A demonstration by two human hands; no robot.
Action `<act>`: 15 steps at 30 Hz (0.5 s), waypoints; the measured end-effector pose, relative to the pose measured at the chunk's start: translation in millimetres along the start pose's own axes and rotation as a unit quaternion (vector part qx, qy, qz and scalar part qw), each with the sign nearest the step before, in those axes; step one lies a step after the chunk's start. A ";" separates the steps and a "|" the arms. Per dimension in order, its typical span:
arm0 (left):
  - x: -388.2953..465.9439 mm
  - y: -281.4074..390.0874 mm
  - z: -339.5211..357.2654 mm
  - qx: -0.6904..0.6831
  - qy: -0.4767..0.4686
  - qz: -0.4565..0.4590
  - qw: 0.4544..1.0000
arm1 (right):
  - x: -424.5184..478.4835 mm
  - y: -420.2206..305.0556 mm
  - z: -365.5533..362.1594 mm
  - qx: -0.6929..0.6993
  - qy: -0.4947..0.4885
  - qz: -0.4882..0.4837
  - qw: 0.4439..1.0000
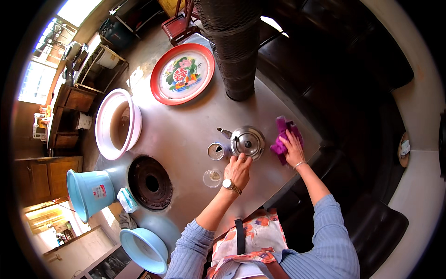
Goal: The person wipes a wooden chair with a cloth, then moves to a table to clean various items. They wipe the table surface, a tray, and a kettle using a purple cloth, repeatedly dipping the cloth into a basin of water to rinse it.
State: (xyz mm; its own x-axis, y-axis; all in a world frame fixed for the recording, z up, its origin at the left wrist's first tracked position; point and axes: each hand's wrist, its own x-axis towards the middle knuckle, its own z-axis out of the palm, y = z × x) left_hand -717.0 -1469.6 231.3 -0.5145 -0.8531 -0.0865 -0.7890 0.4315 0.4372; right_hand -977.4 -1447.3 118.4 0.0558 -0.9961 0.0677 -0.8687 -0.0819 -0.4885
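Observation:
My left hand (pixel 239 171) is at the near side of a small stainless steel teapot (pixel 251 136), its fingers curled at the teapot's edge; whether they grip a handle is hidden. My right hand (pixel 294 148) presses on a crumpled purple cloth (pixel 279 150) lying to the right of the teapot on the metal table (pixel 184 139). An open can (pixel 216 151) stands close beside the teapot on the left. Below the can is a small clear glass dish (pixel 212 178) with something pale in it.
A red-rimmed floral enamel tray (pixel 156 75) lies by a dark wrapped pipe (pixel 237 52). Leftward are a pink basin (pixel 136 122) of murky water, a round stove top (pixel 162 181), a blue bucket (pixel 90 205), a tissue pack (pixel 127 200) and a light-blue basin (pixel 153 247). Dark seats line the right.

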 end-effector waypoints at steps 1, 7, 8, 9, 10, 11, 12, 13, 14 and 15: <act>-3.8 3.3 -1.5 0.002 -0.010 0.019 1.000 | 24.5 5.3 3.0 -0.005 0.011 -0.004 1.000; -36.3 13.9 3.8 -0.049 0.003 0.087 0.995 | 141.4 -38.1 38.5 -0.021 -0.237 -0.356 0.904; -39.6 16.2 6.7 -0.060 0.005 0.101 0.993 | 157.5 -54.9 49.1 -0.023 -0.271 -0.410 0.870; -41.2 16.9 9.6 -0.042 -0.010 0.116 0.992 | 173.2 -73.2 60.0 -0.050 -0.241 -0.450 0.858; -45.8 16.5 11.4 -0.049 -0.003 0.108 0.993 | 188.3 -96.7 76.2 -0.070 -0.211 -0.497 0.839; -47.2 15.8 12.9 -0.048 -0.012 0.100 0.994 | 200.9 -112.6 85.2 -0.081 -0.190 -0.458 0.864; -46.6 14.5 15.0 -0.046 -0.022 0.094 0.994 | 212.5 -124.0 90.8 -0.092 -0.167 -0.417 0.889; -45.5 13.4 16.2 -0.045 -0.022 0.092 0.995 | 222.1 -125.9 101.1 -0.101 -0.136 -0.372 0.913; -47.6 13.1 15.8 -0.044 -0.023 0.088 0.995 | 226.4 -126.8 103.1 -0.070 -0.137 -0.332 0.931; -48.9 12.8 15.8 -0.043 -0.025 0.085 0.995 | 223.7 -122.4 101.9 -0.046 -0.117 -0.330 0.935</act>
State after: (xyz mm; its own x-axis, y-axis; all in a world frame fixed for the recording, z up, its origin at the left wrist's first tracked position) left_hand -707.2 -1417.8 227.0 -0.6559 -0.7533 -0.0479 -0.6583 0.5399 0.5245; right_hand -808.4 -1663.3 104.7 0.6923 -0.7097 0.1304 -0.6445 -0.6894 -0.3307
